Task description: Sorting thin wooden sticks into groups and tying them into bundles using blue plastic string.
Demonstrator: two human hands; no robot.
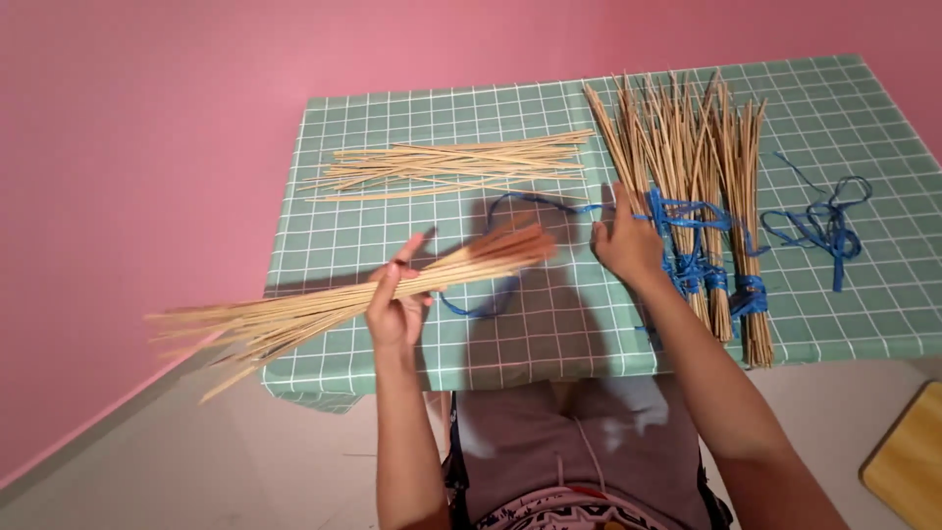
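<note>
Because the left hand grasps the loose stick bundle only near its middle, left of the tied bundles, its far ends could fan out and slip past the table edge. The right hand lies open beside the tied bundles, touching the blue string, and might snag it.

A pink wall fills the back and left. A table covered in a green cloth with a white grid stands against it. The floor is pale grey. A wooden board lies at lower right.
</note>
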